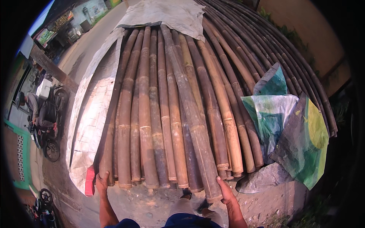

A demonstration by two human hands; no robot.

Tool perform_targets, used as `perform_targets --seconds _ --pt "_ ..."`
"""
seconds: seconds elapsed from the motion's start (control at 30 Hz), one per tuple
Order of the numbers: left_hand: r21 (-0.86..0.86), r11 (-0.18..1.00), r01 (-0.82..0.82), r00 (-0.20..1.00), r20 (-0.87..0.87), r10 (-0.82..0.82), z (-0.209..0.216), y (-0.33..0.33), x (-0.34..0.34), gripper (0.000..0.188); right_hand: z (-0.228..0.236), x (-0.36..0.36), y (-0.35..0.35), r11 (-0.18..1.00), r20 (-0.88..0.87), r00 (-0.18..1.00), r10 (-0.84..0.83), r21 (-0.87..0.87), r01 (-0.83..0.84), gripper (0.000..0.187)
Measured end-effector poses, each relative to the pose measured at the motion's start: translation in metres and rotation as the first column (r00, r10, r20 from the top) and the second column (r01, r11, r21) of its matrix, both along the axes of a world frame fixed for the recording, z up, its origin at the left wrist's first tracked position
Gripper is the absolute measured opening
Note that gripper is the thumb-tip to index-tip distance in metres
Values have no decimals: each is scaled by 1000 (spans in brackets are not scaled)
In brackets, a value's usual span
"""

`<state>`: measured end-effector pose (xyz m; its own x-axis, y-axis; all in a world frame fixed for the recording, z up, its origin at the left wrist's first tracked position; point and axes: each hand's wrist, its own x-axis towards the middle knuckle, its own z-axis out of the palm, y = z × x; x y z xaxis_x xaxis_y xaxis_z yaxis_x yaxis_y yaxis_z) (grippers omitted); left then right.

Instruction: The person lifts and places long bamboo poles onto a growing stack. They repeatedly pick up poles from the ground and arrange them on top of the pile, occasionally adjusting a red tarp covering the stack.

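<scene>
A large stack of long brown bamboo poles point(144, 114) stretches away from me, their cut ends facing me. My right hand point(225, 190) grips the near end of a thick bamboo pole point(201, 148) that lies slantwise over the others and sticks out closest to me. Its thumb rests along the pole's side, and the other fingers are mostly hidden. My left hand point(102, 182) is closed at the end of the leftmost bamboo pole point(105, 159), fingertips against it. Just beside that hand hangs the red corner point(89, 181) of a pale tarp point(99, 95).
A whitish sheet point(163, 15) covers the far poles. A crumpled green, blue and yellow tarp point(300, 140) lies on the right, beside darker poles point(266, 45). On the left, a person on a motorcycle point(43, 117) is by the road point(95, 34); another motorcycle point(45, 209) stands lower down.
</scene>
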<state>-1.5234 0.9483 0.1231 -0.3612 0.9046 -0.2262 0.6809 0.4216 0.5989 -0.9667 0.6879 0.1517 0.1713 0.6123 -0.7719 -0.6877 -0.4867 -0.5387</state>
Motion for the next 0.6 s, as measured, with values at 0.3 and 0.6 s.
perform_targets --seconds 0.3,0.6 --pt "480 747 -460 776 626 76 65 94 25 107 -3 3 -1 1000 -29 1000 4 6 -4 73" --pt "600 770 -216 940 343 -3 202 165 -48 107 -20 7 -5 999 -57 997 -48 3 49 77"
